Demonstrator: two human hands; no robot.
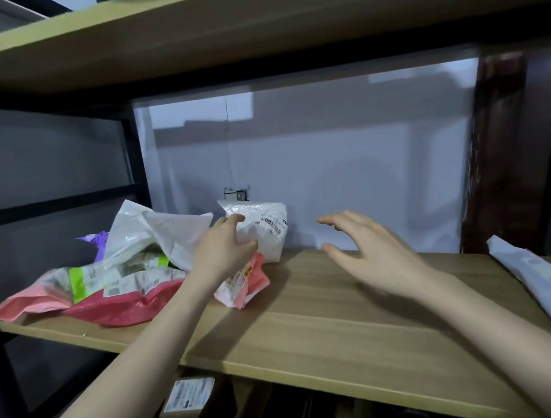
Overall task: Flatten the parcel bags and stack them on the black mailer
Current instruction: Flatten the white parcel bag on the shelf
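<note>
Because the wooden shelf [326,307] fills the lower half of the frame with bare board at centre, it seems the likely spot for flattening, though no black mailer shows anywhere here. At the left of the frame the crumpled parcel bags lie heaped together: a red-pink bag [116,306] at the bottom, a bag with a green stripe [107,277] over it, and a loose white bag [156,236] puffed up on top, with a scrap of purple [98,239] behind. A flat white mailer [547,288] rests at the right edge, hanging partly off the board. Just right of the heap stands a bulging white labelled bag [266,229], which the left hand [224,250] grips at its near side, fingers curled onto it, probably to pull it out. The right hand [367,250] hovers beside it with fingers spread wide, holding nothing, apparently ready to help.
</note>
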